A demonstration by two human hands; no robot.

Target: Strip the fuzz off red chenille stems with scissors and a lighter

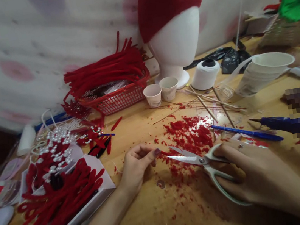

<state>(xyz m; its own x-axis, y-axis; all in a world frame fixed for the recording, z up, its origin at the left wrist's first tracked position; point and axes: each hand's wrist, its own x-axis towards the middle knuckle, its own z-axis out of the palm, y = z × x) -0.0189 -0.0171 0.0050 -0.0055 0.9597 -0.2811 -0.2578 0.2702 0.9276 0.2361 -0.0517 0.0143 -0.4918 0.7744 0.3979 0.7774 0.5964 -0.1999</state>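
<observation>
My left hand [138, 167] is closed in a pinch on a short red chenille stem [163, 153], most of it hidden by the fingers. Fingers through the pale handles, my right hand [264, 176] grips a pair of scissors [188, 159]. The scissors' blades stand apart, their tips at the stem close to my left fingertips. Red fuzz clippings [189, 132] lie scattered on the table behind and under the blades. Left of my left hand, a white box [98, 175] holds many red chenille stems with looped or pointed ends [63, 200].
Behind stand a red basket [120, 99] of long red stems, two paper cups [153, 95], a white thread cone [205, 75] and a foam head [177, 42] with a red cap. Rightward lie a blue pen [248, 133], stacked cups [259, 75] and a blue glue gun [287, 124]. Pearl strands [61, 142] lie left.
</observation>
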